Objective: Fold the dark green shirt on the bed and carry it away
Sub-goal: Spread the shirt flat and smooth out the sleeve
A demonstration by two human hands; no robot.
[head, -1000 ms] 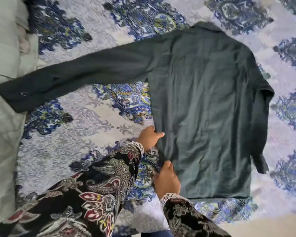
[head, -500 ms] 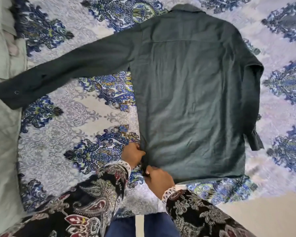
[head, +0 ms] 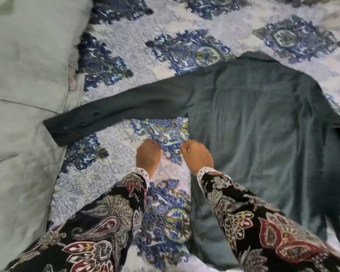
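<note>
Both hands have let go of the shirt's lower left edge and lifted toward its middle since half a second ago. Nearest, two paisley sleeves (head: 110, 218) reach in from below. Left hand (head: 148, 157) hovers over the bedspread (head: 110, 163), fingers curled under, grasping nothing. Right hand (head: 198, 157) sits at the shirt's left edge, fingers loosely clenched; whether they pinch cloth I cannot tell. Beyond, the dark green shirt (head: 263, 134) lies flat, back up, one sleeve stretched left onto the pale green pillows (head: 28, 75), collar farthest away.
</note>
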